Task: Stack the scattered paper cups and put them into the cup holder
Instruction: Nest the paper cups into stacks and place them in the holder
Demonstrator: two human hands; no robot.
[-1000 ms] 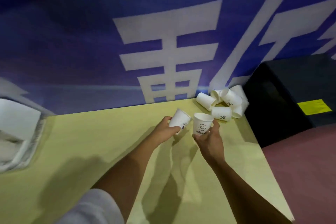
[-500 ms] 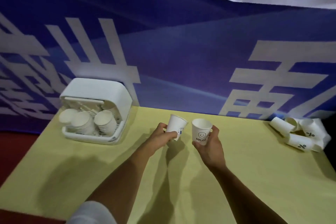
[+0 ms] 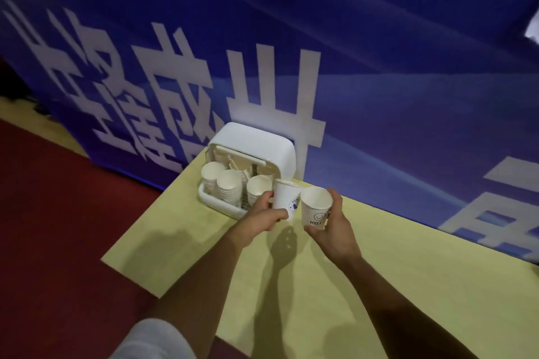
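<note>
Left hand (image 3: 264, 214) grasping the blue-logo cup (image 3: 287, 201) and right hand (image 3: 332, 221) grasping the smiley cup (image 3: 316, 207) have reached the cup holder (image 3: 262, 143), so stacking and insertion are likely next.

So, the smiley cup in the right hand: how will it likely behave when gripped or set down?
Probably light: the right hand alone holds the smiley cup aloft. Being open-topped paper, its wall likely dents if squeezed. It looks empty with a narrow base, so a nudge on the table could tip it.

Half-hidden right stack (image 3: 257, 188) in cup holder (image 3: 256, 140)
</note>
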